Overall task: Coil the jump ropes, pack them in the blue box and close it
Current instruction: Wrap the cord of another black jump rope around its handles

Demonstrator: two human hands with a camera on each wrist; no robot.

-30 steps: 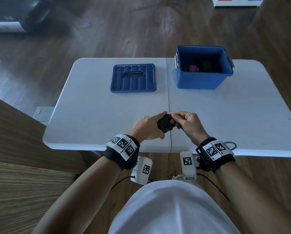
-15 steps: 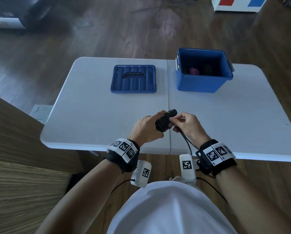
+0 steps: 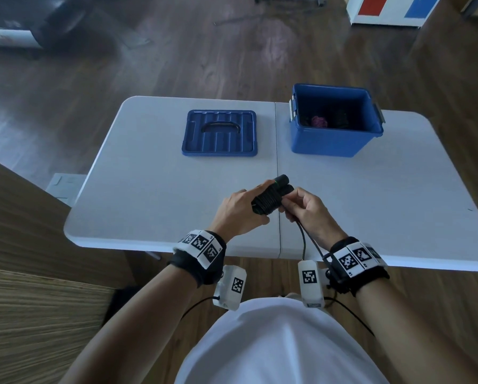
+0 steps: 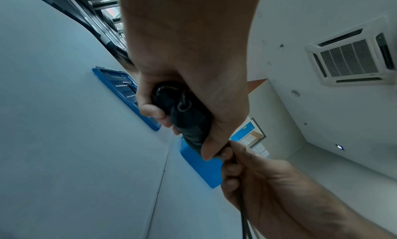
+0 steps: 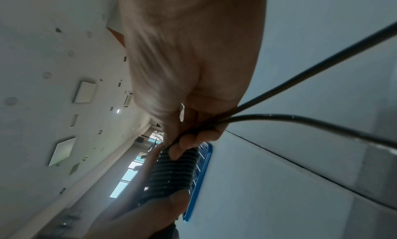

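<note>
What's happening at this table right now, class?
A person is winding a black jump rope around its handles. The left hand grips the bundle above the white table, and the right hand pinches the loose cord, which trails down off the table's near edge. The blue box stands open at the far right with other coiled ropes inside. Its lid lies flat on the table to the left of it.

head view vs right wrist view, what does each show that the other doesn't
Only the head view shows the open blue box with coiled ropes inside, and both wristbands. Only the right wrist view shows two strands leaving the right hand's pinch, and the ceiling. Both show the left hand gripping the black bundle, the lid and the table.
</note>
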